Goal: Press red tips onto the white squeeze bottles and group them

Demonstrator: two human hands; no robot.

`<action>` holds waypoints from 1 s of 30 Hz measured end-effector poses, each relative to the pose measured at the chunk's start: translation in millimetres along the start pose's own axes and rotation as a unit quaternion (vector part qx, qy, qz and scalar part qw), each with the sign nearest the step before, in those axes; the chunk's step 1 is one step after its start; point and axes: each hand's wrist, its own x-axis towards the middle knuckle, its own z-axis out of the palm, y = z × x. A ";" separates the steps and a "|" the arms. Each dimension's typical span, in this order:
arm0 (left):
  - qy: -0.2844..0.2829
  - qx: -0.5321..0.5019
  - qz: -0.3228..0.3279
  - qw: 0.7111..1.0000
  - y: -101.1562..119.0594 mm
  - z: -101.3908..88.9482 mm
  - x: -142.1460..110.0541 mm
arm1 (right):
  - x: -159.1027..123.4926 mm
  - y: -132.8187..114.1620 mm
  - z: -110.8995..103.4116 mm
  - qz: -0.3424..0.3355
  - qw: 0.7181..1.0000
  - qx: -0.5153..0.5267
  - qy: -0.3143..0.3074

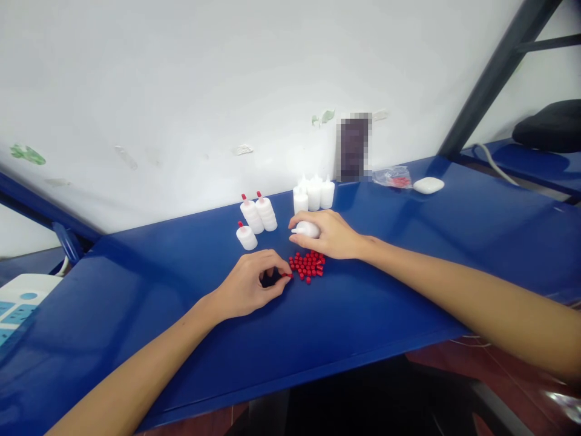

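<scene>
White bottle [308, 229]: in the right hand [338, 236], just beyond the pile of red caps [309, 264]. Tipped over, long axis roughly side to side, bare nozzle pointing to the person's left. Right grip is closed round the body, thumb and fingers on either side, nozzle poking out past them.

Key relation: red cap [289, 275] sits between nozzle and person, almost straight toward the body from the nozzle tip, near but apart. Left hand [247, 281] has it; that grip is pinched, cap between thumb and fingertips at the pile's left edge. Left hand is the nearer one to the pile's loose caps.

Further out on the blue worktop [363, 315]: red-tipped bottles [267, 215] back left, uncapped bottles [314, 195] behind the right hand, plastic bag [384, 177] by the wall.
</scene>
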 end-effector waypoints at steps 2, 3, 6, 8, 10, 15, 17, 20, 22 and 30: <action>0.064 -0.002 0.000 0.998 -1.8 0.7 0.3 | -0.3 -0.5 0.1 -0.012 1.000 -0.007 0.000; 0.103 0.000 0.002 0.995 -2.8 1.0 0.6 | -0.4 -1.3 -0.1 -0.021 1.000 -0.013 0.002; 0.196 0.013 0.015 0.980 -5.1 1.6 0.9 | -0.7 -6.4 -1.8 -0.041 0.998 -0.043 0.010; 0.229 0.018 0.028 0.973 -6.1 2.4 0.9 | -0.8 -11.1 -3.6 -0.047 0.996 -0.070 0.012; 0.248 0.018 0.038 0.968 -6.6 3.7 1.1 | -0.7 -15.4 -5.4 -0.055 0.994 -0.098 0.004; 0.273 0.014 0.047 0.961 -6.9 6.1 2.8 | -0.5 -21.3 -7.0 -0.089 0.987 -0.126 -0.037; 0.275 0.013 0.045 0.960 -6.5 6.3 3.4 | -0.9 -22.6 -6.7 -0.094 0.987 -0.125 -0.041; 0.272 0.006 0.047 0.961 -5.1 6.7 3.7 | -1.7 -24.5 -6.2 -0.095 0.987 -0.122 -0.038; 0.276 0.005 0.054 0.960 -4.0 7.1 3.7 | -2.3 -25.7 -6.2 -0.095 0.987 -0.120 -0.040; 0.282 0.005 0.073 0.957 -1.0 7.7 3.2 | -1.7 -28.9 -8.4 -0.081 0.990 -0.100 -0.049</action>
